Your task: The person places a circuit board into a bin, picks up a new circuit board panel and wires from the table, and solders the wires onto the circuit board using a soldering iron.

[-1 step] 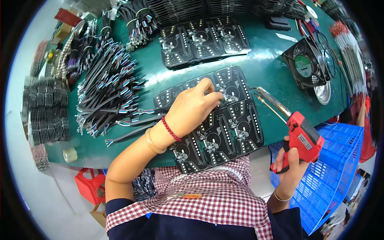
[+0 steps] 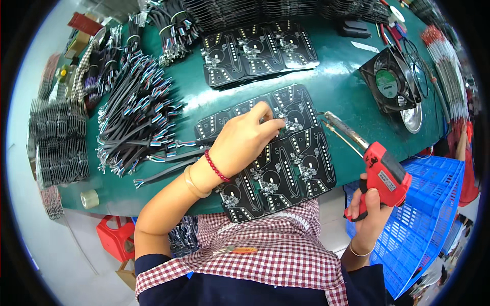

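Note:
A black panel of circuit boards (image 2: 298, 171) lies on the green table (image 2: 342, 76) in front of me. My left hand (image 2: 242, 143) rests on it, fingertips pinched together on the end of a thin cable at a board near the panel's top. My right hand (image 2: 367, 209) grips a red soldering gun (image 2: 383, 171) off the table's near right edge. Its long metal tip points up-left and ends just right of the panel, apart from my left fingers.
A second black board panel (image 2: 260, 51) lies farther back. A heap of cut multicoloured cables (image 2: 132, 112) fills the left. A black fan (image 2: 390, 84) stands at the right, a blue crate (image 2: 429, 214) below the table edge, a tape roll (image 2: 89, 199) at the near left.

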The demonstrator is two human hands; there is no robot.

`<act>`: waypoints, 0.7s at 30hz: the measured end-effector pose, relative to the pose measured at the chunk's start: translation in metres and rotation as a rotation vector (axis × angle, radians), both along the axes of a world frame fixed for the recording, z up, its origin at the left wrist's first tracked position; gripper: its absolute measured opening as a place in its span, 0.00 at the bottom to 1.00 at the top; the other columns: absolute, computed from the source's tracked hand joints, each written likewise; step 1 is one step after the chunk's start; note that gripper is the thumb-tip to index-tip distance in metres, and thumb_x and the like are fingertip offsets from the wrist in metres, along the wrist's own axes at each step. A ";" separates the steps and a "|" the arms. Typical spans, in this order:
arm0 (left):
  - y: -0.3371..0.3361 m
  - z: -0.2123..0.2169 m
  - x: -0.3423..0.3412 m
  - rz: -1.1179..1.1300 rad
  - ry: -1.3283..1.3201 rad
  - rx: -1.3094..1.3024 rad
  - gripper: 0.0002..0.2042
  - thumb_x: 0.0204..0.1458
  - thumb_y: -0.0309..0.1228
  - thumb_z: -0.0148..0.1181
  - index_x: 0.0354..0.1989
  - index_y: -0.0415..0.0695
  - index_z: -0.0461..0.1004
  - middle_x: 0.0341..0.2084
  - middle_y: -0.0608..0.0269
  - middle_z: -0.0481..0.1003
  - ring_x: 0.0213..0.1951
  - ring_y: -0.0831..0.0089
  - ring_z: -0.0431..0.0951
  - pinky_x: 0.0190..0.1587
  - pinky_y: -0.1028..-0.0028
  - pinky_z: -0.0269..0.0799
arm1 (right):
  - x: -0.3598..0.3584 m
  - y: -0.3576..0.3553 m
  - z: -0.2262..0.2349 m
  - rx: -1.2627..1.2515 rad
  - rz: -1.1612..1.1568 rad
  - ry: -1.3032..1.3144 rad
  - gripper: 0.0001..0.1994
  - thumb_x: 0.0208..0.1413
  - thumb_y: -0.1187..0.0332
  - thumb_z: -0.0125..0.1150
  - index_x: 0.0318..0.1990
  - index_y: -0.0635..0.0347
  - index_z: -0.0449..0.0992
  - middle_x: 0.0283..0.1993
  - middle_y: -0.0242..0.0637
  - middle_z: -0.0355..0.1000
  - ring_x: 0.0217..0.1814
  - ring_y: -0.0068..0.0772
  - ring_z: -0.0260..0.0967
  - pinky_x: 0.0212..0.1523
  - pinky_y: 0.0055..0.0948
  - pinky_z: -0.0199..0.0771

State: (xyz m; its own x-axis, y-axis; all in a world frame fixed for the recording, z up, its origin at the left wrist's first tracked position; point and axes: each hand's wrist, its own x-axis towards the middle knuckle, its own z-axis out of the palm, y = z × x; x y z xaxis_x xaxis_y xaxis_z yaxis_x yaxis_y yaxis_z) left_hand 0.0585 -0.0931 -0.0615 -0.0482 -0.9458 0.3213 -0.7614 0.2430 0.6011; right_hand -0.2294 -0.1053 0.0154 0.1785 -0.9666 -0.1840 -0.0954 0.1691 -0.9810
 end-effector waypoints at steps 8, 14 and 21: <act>0.002 0.000 -0.001 -0.043 -0.197 -0.022 0.17 0.41 0.19 0.60 0.42 0.45 0.77 0.31 0.62 0.70 0.30 0.67 0.76 0.30 0.70 0.75 | 0.007 -0.004 -0.012 0.055 0.106 0.066 0.19 0.61 0.61 0.55 0.49 0.71 0.67 0.18 0.37 0.65 0.13 0.21 0.57 0.16 0.23 0.61; 0.003 0.002 0.000 -0.047 -0.206 0.012 0.18 0.41 0.18 0.59 0.44 0.44 0.75 0.32 0.60 0.69 0.32 0.66 0.76 0.31 0.71 0.76 | 0.010 -0.007 -0.019 0.051 0.223 0.080 0.18 0.60 0.63 0.56 0.48 0.71 0.67 0.18 0.35 0.64 0.14 0.21 0.58 0.17 0.22 0.61; 0.001 0.003 -0.001 -0.046 -0.204 0.034 0.17 0.41 0.18 0.58 0.43 0.43 0.75 0.32 0.60 0.69 0.32 0.66 0.76 0.32 0.70 0.76 | 0.013 -0.007 -0.021 0.027 0.217 0.143 0.13 0.60 0.66 0.56 0.44 0.69 0.68 0.17 0.34 0.64 0.15 0.19 0.59 0.16 0.21 0.60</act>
